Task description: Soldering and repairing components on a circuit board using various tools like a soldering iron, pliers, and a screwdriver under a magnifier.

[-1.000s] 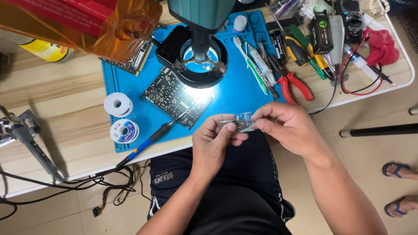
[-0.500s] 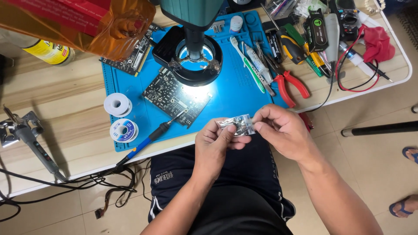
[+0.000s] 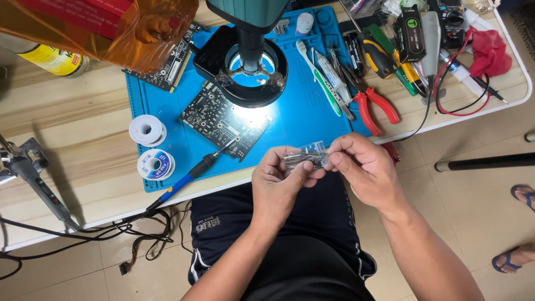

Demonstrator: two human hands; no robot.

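Observation:
Both hands hold a small clear plastic bag (image 3: 305, 155) with thin metal parts inside, just past the table's front edge above my lap. My left hand (image 3: 278, 187) pinches its left end from below. My right hand (image 3: 362, 167) grips its right end between thumb and fingers. On the blue work mat (image 3: 301, 120) beyond lie a dark circuit board (image 3: 220, 119) under a lit ring lamp (image 3: 249, 69), and a soldering iron (image 3: 189, 174) with a blue handle whose tip rests by the board.
Two solder spools (image 3: 150, 147) sit at the mat's left. Red-handled pliers (image 3: 376, 106), screwdrivers, tubes and a toothbrush crowd the right of the mat. A second board (image 3: 161, 69) lies at the back left. Cables hang off the table's front left. Another person's sandalled foot (image 3: 515, 257) is at the right.
The view has shifted slightly. My hands stay together on the small bag, with little change in grip.

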